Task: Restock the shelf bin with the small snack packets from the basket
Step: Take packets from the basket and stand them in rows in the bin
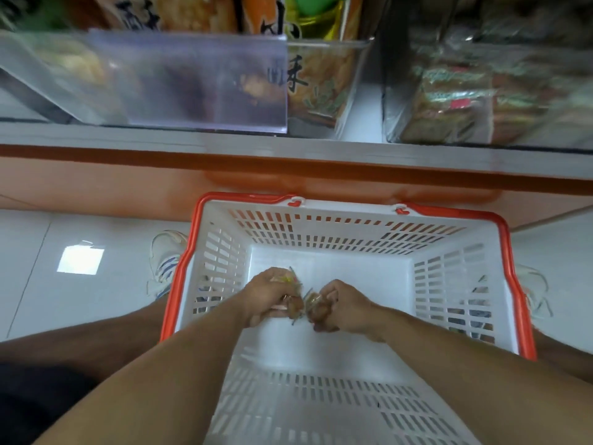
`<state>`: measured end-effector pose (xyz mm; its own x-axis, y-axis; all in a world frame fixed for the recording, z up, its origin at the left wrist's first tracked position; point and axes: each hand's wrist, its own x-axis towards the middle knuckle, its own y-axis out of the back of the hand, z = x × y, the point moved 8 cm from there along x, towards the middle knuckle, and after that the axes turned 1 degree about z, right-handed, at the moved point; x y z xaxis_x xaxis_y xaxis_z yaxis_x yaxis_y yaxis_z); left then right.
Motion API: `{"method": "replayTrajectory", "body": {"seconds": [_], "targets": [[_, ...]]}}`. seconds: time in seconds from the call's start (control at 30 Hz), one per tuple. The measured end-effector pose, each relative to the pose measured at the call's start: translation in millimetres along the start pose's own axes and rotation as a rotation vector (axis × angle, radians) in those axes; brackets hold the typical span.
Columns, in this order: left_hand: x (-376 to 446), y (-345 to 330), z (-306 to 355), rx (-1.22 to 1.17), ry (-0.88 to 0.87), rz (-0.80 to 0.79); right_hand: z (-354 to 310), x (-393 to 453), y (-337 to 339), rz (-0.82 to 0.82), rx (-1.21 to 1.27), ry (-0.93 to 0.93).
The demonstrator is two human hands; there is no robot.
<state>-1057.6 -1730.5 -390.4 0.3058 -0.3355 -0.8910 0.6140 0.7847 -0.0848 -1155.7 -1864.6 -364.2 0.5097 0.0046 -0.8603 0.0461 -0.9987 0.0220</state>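
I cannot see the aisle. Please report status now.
Left hand, right hand each grip snack packets inside basket. Shelf bin above, not yet reached. Nothing blocking.

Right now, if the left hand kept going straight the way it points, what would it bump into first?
Probably the right hand and its packets. The left hand, gripping packets too, points across the basket toward it. Depth is unclear from above.

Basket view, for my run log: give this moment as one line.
phase: gathering | left hand: holds snack packets | right hand: holds packets | location: inside basket | shelf bin: not reached
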Motion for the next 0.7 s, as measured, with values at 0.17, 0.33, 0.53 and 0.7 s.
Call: {"method": "replayTrajectory", "body": {"seconds": [0.17, 0.33, 0.53, 0.7], "targets": [[-71, -50, 53, -0.038, 0.058, -0.471, -52, -85, 16, -0.043, 0.056, 0.071], [-162, -100, 132, 0.011, -0.029, -0.657, -124, -194, 56, 0.138, 0.025, 0.306], [-268, -119, 216, -0.022, -0.243, -0.631, -198, -306, 81, 0.134, 0.057, 0.627], [-323, -116, 254, -0.157, -0.387, -0.553, -225, -338, 96, 0.022, 0.265, 0.8]]}}
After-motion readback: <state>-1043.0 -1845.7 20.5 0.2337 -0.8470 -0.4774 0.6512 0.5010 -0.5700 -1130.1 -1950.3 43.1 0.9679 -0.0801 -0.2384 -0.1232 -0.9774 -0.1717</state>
